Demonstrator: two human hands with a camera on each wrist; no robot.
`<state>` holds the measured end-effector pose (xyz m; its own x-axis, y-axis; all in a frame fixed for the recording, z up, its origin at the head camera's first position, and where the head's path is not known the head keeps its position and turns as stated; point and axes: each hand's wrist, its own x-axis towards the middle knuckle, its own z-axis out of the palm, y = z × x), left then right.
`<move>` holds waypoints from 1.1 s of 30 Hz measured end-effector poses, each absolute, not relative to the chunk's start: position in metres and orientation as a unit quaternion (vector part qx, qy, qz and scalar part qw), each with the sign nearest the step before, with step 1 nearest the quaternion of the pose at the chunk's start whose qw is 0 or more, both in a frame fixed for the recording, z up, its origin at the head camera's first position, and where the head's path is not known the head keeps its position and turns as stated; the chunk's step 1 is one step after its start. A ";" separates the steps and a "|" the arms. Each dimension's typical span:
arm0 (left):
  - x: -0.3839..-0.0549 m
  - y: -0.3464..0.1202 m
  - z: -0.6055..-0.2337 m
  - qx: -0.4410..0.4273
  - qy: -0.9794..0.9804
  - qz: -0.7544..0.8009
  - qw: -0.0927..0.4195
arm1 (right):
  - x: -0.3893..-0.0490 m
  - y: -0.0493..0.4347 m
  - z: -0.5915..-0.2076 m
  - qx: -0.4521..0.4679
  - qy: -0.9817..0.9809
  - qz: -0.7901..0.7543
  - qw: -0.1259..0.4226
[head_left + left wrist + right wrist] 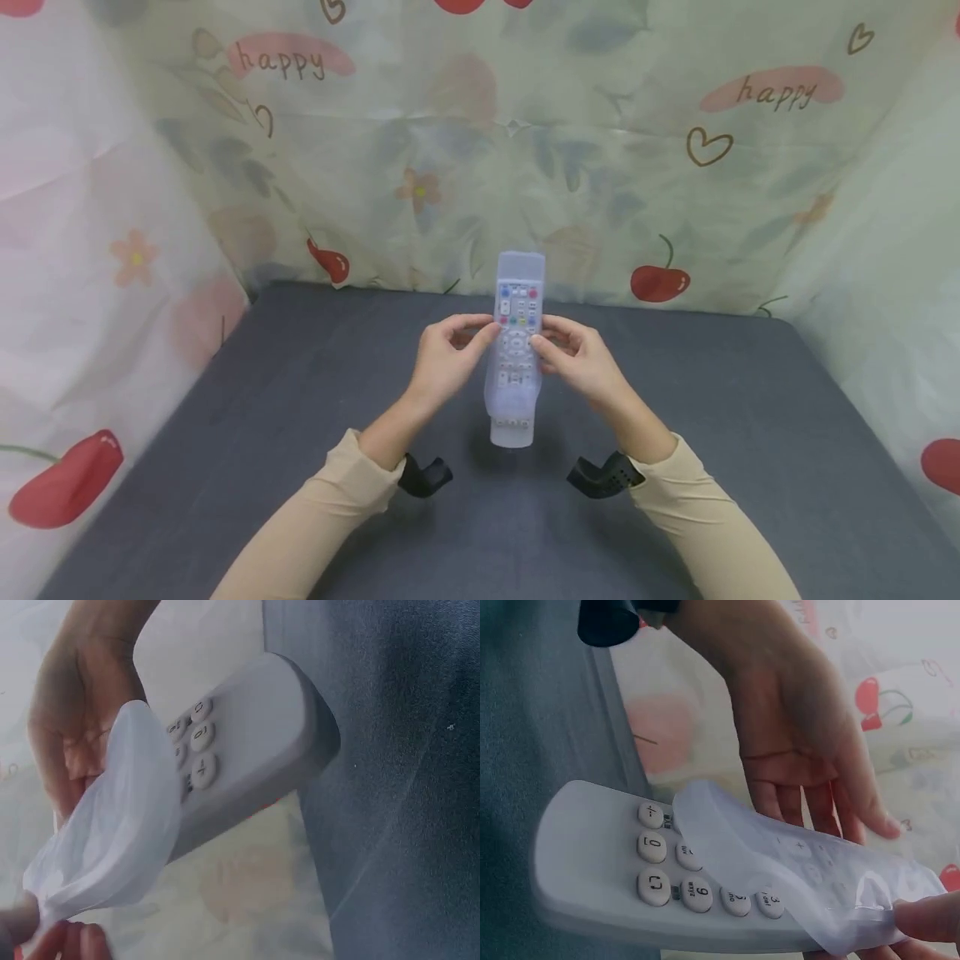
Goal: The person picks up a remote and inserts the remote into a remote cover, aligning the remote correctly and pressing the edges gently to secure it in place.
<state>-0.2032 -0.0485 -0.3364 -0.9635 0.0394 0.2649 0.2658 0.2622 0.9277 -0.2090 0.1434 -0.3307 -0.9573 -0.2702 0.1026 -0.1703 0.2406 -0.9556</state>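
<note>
A white remote control point(512, 435) is held upright above the table, partly inside a translucent soft cover point(516, 392). My left hand point(444, 358) pinches the cover's left edge between thumb and fingers. On the opposite edge, my right hand point(588, 362) grips it the same way. The lower end of the remote point(259, 712) sticks out of the cover point(124, 817) in the left wrist view. Loose and slanted, the cover's mouth point(727, 832) crosses the number keys in the right wrist view. Coloured buttons show through the cover in the head view.
A dark grey table top point(300, 417) lies beneath both hands. Behind it hangs a printed curtain point(420, 125) with cherries and hearts, and similar cloth hangs at both sides. Black wrist mounts point(607, 477) stick out by the sleeves.
</note>
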 end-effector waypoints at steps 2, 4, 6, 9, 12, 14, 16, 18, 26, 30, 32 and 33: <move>-0.205 -0.046 -0.336 -0.096 -0.785 -0.598 0.128 | -0.208 0.142 -0.331 -0.142 0.786 -0.600 0.041; -0.205 -0.044 -0.337 -0.100 -0.784 -0.593 0.153 | -0.207 0.139 -0.332 -0.137 0.786 -0.603 0.036; -0.206 -0.042 -0.340 -0.112 -0.790 -0.576 0.179 | -0.207 0.137 -0.333 -0.128 0.787 -0.602 0.029; -0.205 -0.040 -0.343 -0.134 -0.801 -0.543 0.211 | -0.207 0.135 -0.333 -0.114 0.790 -0.601 0.021; -0.205 -0.039 -0.343 -0.150 -0.814 -0.515 0.223 | -0.207 0.134 -0.333 -0.110 0.792 -0.600 0.019; -0.205 -0.040 -0.342 -0.159 -0.825 -0.495 0.221 | -0.208 0.135 -0.332 -0.109 0.792 -0.600 0.020; -0.205 -0.040 -0.340 -0.165 -0.837 -0.481 0.204 | -0.208 0.136 -0.331 -0.108 0.793 -0.599 0.022; -0.206 -0.041 -0.339 -0.173 -0.846 -0.471 0.181 | -0.209 0.137 -0.330 -0.109 0.794 -0.598 0.026; -0.210 -0.042 -0.338 -0.187 -0.845 -0.484 0.127 | -0.208 0.142 -0.332 -0.116 0.793 -0.596 0.039; -0.212 -0.041 -0.339 -0.201 -0.837 -0.494 0.123 | -0.209 0.142 -0.334 -0.115 0.789 -0.602 0.034; -0.214 -0.041 -0.340 -0.208 -0.835 -0.495 0.120 | -0.209 0.142 -0.335 -0.109 0.786 -0.607 0.030; -0.214 -0.041 -0.340 -0.211 -0.834 -0.496 0.119 | -0.208 0.141 -0.335 -0.105 0.785 -0.610 0.027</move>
<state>-0.2140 -0.0410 -0.3396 -0.8825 0.2346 0.4076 0.4701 0.4197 0.7764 -0.2084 0.1411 -0.3353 -0.9765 -0.1976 0.0861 -0.1324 0.2345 -0.9630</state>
